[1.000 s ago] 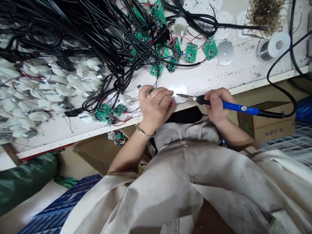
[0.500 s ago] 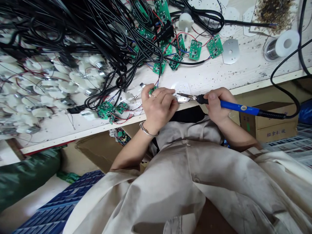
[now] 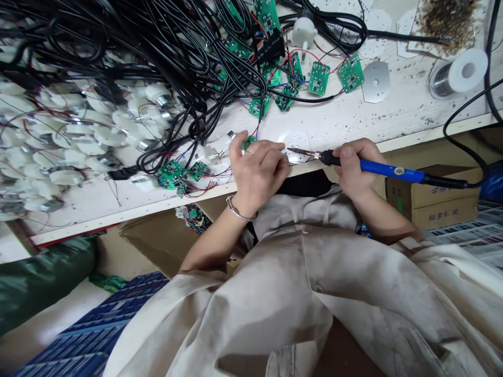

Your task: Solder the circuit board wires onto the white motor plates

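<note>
My right hand (image 3: 356,167) grips a blue-handled soldering iron (image 3: 393,170) like a pen, its metal tip pointing left. That tip is beside the fingertips of my left hand (image 3: 259,170), over a thin white plate with holes (image 3: 295,144) at the table's front edge. The fingers of my left hand are curled and pressed together; what they hold is hidden from above. Just behind them a small green circuit board (image 3: 248,142) shows, with a thin wire running up from it. Whether the tip touches anything is too small to tell.
Black cables (image 3: 165,52) lie heaped at the back left, beside many white motor-like parts (image 3: 94,131) with red wires. Several green circuit boards (image 3: 319,77) lie behind my hands. A solder spool (image 3: 458,73) stands at the right, near the iron's cord (image 3: 451,112). Cardboard boxes (image 3: 436,201) sit below the table.
The whole view has shifted slightly. My hands and the soldering iron keep nearly the same places, with the tip still beside my left fingertips.
</note>
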`<action>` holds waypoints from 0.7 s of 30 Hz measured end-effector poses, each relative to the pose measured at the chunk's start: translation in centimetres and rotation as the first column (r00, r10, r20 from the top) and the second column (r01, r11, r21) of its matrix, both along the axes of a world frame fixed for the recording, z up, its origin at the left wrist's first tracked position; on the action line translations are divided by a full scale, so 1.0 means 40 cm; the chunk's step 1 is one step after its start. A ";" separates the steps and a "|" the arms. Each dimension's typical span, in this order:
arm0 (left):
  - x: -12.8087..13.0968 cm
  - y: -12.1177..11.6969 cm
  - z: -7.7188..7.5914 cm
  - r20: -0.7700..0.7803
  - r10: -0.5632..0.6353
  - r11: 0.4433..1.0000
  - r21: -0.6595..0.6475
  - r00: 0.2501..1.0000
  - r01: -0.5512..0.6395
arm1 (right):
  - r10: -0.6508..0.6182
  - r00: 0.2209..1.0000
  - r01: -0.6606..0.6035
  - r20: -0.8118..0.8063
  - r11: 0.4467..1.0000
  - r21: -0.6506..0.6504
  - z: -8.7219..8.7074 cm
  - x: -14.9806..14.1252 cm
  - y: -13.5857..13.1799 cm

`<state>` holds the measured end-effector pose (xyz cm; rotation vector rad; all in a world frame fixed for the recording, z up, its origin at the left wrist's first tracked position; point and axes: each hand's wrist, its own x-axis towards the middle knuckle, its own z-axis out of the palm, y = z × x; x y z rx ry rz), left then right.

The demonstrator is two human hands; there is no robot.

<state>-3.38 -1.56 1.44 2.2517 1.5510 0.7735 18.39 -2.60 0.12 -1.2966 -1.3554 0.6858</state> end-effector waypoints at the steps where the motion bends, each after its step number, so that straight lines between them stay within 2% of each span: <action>1: -0.003 0.000 0.001 -0.004 -0.007 1.000 -0.011 1.000 0.007 | 0.002 1.000 -0.002 0.005 1.000 0.000 0.003 0.000 0.001; 8: -0.005 0.000 0.002 0.028 -0.013 1.000 0.002 1.000 0.013 | 0.006 1.000 -0.007 0.017 1.000 0.030 -0.005 -0.002 0.006; 14: 0.002 0.002 0.005 0.032 0.006 0.999 -0.054 0.999 -0.004 | 0.010 1.000 -0.011 0.016 1.000 0.028 -0.005 0.003 0.004; 21: 0.009 0.000 -0.001 0.035 0.022 1.000 -0.017 0.999 -0.021 | 0.000 1.000 0.000 0.030 1.000 0.013 -0.002 -0.001 0.004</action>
